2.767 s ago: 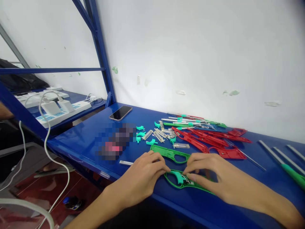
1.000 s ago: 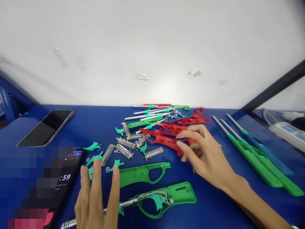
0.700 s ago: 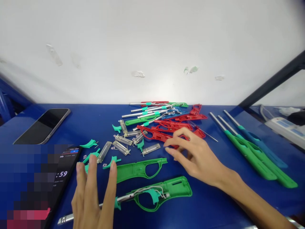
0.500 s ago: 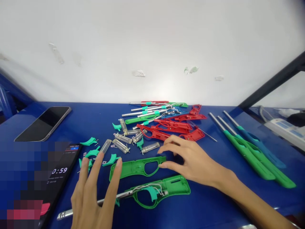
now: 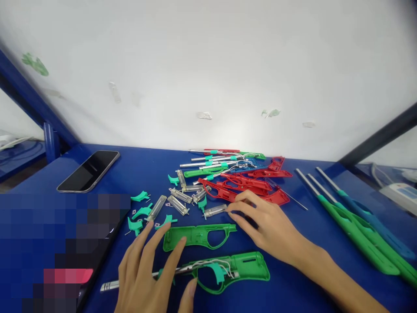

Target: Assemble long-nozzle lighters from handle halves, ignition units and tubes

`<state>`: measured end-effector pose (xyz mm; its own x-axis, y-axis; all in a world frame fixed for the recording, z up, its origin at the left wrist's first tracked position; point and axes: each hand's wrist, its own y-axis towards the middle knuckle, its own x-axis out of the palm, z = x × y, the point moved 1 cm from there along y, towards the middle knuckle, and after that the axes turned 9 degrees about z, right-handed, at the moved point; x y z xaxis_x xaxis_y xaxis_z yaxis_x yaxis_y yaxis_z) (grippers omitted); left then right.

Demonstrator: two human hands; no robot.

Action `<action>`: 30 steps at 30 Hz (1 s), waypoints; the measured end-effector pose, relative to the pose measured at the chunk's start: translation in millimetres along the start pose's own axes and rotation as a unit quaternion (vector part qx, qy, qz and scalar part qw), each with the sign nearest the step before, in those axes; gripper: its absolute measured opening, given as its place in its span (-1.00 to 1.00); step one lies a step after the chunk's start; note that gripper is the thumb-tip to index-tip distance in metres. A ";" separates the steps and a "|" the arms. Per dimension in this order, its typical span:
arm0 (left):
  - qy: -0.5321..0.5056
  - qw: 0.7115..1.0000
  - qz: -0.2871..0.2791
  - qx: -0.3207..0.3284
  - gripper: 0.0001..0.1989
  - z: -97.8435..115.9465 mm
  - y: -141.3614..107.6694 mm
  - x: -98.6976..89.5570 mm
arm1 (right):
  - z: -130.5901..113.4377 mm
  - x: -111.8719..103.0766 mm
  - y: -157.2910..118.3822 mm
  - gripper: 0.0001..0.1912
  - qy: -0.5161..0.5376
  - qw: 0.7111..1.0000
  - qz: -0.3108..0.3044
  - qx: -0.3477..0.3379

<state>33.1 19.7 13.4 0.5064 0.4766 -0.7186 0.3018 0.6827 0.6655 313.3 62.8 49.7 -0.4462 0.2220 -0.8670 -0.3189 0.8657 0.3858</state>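
Here's the left hand (image 5: 148, 265), palm down, fingers spread wide above the metal tube (image 5: 110, 285) that juts from the nearer green half-shell (image 5: 250, 265). Whether those fingers touch anything, I can't tell from here. That half-shell lies open side up on the blue table (image 5: 156, 167), a teal trigger (image 5: 218, 272) and white wires (image 5: 199, 262) showing inside it. Just beyond it rests a bare green half-shell (image 5: 182, 238), its left end right by the left index fingertip.

And over to the right hand (image 5: 267, 226)! Thumb and fingers curl in at the right end of a clear tank (image 5: 214, 211); pinching it or merely beside it, I can't make out. More clear tanks (image 5: 178, 205) lie scattered to the left, with loose teal triggers (image 5: 140, 196) among them. Red shells (image 5: 221, 191) are heaped behind the right hand, and a dark-screened phone (image 5: 89, 170) lies at the far left.
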 end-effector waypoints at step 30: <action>0.144 0.968 -0.203 -0.008 -0.64 -51.6 100.1 9.4 | -2.9 4.0 32.3 -0.84 -0.001 0.992 0.012 -0.124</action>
<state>26.4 121.0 62.9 0.1004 0.3003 -0.9486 0.4158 0.8535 0.3142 298.8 90.3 59.6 -0.4552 0.2425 -0.8567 -0.5043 0.7228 0.4725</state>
